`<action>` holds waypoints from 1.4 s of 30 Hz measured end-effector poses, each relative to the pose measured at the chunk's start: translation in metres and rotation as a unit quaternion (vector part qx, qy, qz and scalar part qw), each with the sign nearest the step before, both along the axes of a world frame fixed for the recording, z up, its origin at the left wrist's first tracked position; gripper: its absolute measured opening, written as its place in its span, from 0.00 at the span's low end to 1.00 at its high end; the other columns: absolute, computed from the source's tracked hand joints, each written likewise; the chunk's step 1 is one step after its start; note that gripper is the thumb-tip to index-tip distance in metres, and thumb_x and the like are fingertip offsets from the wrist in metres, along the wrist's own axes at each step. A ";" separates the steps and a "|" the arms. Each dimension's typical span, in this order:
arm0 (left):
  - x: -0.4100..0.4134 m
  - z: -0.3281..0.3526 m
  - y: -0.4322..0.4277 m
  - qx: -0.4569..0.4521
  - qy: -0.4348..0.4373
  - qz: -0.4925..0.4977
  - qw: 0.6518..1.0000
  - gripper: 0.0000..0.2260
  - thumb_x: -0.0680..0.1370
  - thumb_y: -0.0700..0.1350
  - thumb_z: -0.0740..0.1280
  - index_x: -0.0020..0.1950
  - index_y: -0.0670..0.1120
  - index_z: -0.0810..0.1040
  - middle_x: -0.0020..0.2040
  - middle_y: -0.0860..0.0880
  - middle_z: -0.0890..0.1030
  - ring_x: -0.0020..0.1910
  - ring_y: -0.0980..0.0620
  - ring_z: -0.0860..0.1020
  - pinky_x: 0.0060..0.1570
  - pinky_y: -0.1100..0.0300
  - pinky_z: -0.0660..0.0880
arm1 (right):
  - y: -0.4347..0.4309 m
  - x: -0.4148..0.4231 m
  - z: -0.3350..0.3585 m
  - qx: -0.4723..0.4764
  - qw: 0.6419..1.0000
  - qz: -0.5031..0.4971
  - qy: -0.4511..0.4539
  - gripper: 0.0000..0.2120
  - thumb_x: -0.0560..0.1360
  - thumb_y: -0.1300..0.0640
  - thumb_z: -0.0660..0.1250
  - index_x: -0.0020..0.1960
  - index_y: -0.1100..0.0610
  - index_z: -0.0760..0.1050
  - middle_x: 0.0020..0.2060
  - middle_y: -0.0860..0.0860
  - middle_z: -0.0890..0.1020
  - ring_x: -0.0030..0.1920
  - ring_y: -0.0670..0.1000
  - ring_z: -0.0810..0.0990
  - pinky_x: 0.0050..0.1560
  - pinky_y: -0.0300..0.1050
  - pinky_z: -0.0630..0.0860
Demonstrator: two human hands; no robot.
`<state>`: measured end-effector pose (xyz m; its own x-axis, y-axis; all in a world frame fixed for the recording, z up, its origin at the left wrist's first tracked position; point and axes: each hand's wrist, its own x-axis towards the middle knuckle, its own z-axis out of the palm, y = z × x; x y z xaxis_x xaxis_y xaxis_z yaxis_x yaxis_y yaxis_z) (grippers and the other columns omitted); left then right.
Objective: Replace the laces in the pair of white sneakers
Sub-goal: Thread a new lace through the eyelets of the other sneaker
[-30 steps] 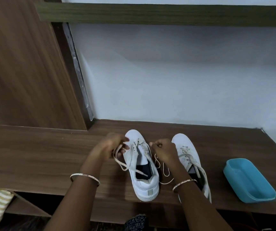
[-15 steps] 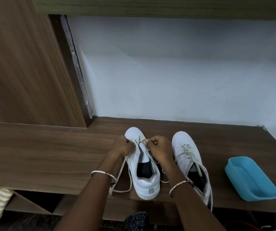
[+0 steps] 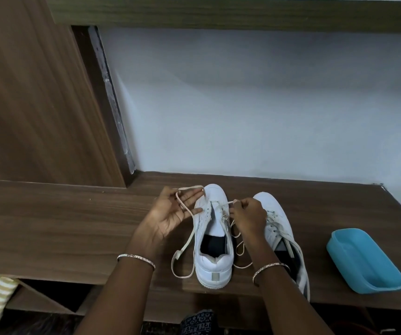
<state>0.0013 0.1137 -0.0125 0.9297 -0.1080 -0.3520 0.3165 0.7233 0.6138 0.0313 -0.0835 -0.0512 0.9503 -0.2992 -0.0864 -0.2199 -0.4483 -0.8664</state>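
Laces first: my left hand [image 3: 173, 213] is palm-up, fingers mostly straight and spread, with the lace [image 3: 178, 253] looped over them; I cannot tell if the thumb nips it. My right hand [image 3: 249, 215] is curled and pinches the other run of the same lace near its tip, just over the toe-end eyelets. Both hands flank the unlaced sneaker [image 3: 215, 264], touching or nearly touching its upper.

That sneaker stands on the surface [image 3: 61, 226], heel toward me. The lace seems to cross only at the lowest eyelets; the rest of the rows look empty and the tongue is bare. Slack falls off both sides, a loop on the surface to the left of the shoe and thinner coils to the right, between the two shoes. The laced sneaker [image 3: 275, 221] sits just beside it on the right, partly behind my right forearm, its laces in but loose.

Step in hand, my read: one shoe is at the bottom row, either the last pull-out of the old lace or the first crossing of the new one; I cannot tell which. If threading, the next move calls for evening the two ends, then feeding the pinched tip into the next eyelet up without twisting the flat lace. If stripping, a clean pull out through the toe row.

Further out: blue tub [image 3: 364, 262] well to the right, near the surface's front edge. Bangles on both wrists. Pale wall behind.
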 end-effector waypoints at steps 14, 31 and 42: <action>-0.003 0.031 -0.018 0.059 -0.046 0.016 0.997 0.13 0.82 0.42 0.52 0.38 0.46 0.66 0.58 0.31 0.80 0.57 0.38 0.82 0.62 0.42 0.74 | 0.002 -0.012 0.023 0.029 0.990 0.126 0.047 0.19 0.67 0.43 0.78 0.53 0.49 0.77 0.45 0.46 0.82 0.48 0.48 0.80 0.52 0.45 0.76; -0.017 0.054 -0.008 0.257 0.036 0.016 0.966 0.13 0.82 0.42 0.55 0.41 0.44 0.74 0.41 0.41 0.83 0.37 0.47 0.84 0.36 0.57 0.80 | 0.005 -0.016 0.015 -0.051 0.992 0.112 0.004 0.12 0.79 0.53 0.66 0.48 0.60 0.83 0.44 0.56 0.86 0.48 0.56 0.83 0.49 0.47 0.77; -0.025 0.035 -0.007 0.467 0.143 -0.060 0.871 0.24 0.82 0.61 0.57 0.44 0.42 0.79 0.37 0.41 0.83 0.36 0.45 0.80 0.37 0.57 0.75 | -0.004 -0.008 0.011 -0.123 0.980 0.142 0.060 0.18 0.78 0.57 0.66 0.29 0.57 0.70 0.29 0.52 0.75 0.36 0.54 0.76 0.41 0.46 0.74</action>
<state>-0.0237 0.1065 0.0222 0.7910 0.2587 -0.5544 0.5924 -0.0971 0.7998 0.0234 -0.0871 -0.0403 0.9858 -0.0504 -0.1603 -0.1495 -0.6984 -0.6999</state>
